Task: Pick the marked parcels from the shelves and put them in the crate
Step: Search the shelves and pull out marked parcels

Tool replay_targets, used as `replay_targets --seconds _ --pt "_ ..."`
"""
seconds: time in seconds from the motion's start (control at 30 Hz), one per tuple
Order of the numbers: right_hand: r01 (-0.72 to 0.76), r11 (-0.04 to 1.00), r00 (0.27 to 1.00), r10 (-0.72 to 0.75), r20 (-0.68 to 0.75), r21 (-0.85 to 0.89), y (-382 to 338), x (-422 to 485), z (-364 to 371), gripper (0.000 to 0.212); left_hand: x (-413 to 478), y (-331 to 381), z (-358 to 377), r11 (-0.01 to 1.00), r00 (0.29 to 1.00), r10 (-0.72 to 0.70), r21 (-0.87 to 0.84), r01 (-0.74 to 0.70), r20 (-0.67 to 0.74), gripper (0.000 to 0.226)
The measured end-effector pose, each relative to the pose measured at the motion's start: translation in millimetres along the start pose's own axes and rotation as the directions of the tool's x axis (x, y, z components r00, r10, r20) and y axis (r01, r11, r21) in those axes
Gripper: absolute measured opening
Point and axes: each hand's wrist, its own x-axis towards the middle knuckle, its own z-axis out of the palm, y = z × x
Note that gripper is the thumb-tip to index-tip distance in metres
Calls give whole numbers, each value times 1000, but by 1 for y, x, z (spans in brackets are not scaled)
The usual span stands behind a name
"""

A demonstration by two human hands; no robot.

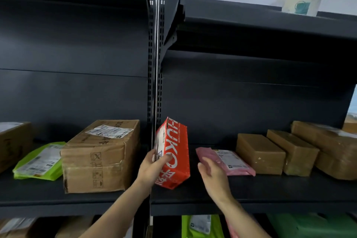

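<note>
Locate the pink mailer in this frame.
The pink mailer lies flat on the right bay's middle shelf, between the orange box and a tan box, partly under the right hand.

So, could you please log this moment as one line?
left hand: holds orange box, tilted on shelf | right hand: open, beside pink mailer | crate: unseen

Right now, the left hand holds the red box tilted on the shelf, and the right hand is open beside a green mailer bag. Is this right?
Not quite. In the head view the mailer bag beside the open right hand is pink, not green. The rest stands: the left hand holds the red box tilted on the shelf.
</note>
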Motion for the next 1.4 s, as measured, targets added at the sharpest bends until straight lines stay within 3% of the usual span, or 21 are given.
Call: replay_targets --seconds 0.07,0.13,0.27,0.33,0.4,0.5,0.67,0.77,0.83,0.93,1.0,1.13,1.23,1.4 --pt "103 929 994 -104 14 -357 13 11 -10 41 0 8 -6 986 994 82 154 -70 -72 96" --pt "102 795 994 -60 89 -599 27 22 -19 54 1 13 -10 903 982 141 423 -76 -126 102" --pt "40 675 990 71 119 -737 46 35 -30 71 1 15 -3 538 958 257 842 -30 -130 83" --pt "40 642 988 91 128 -765 54 38 -36 69 1 12 6 406 961 255 914 -11 -102 78" --pt "61 639 985 86 150 -766 62 39 -40 61 2 9 16 343 962 258 939 -9 -85 76" --pt "120 640 988 2 157 -759 71 33 -37 48 6 4 25 422 969 241 905 -49 -60 70" --pt "185 661 978 -56 199 -727 71 19 -27 46 10 -5 22 764 975 221 623 -168 -8 56" --pt "165 757 981 -57 186 -633 71 17 -32 50 16 -12 18 915 990 120 394 -81 -75 59" --pt "108 826 993 -69 91 -554 71 22 -41 47 21 -16 16 976 994 3 217 20 -106 54" --pt "-132 854 991 129 -41 -504 76 33 -56 50 24 -18 14 983 983 -182 -24 182 -37 39" --pt "-229 829 963 270 6 -510 79 35 -58 48 25 -20 14 965 967 -256 -51 257 11 37" --pt "-156 905 971 214 107 -396 79 29 -49 43 26 -25 17 972 969 -233 -3 234 79 26" --pt "-134 952 985 159 71 -276 78 24 -45 41 23 -26 17 987 982 -157 1 158 106 13" --pt "-143 973 989 148 14 -182 78 20 -44 39 16 -22 14 992 978 -95 -60 108 185 20"
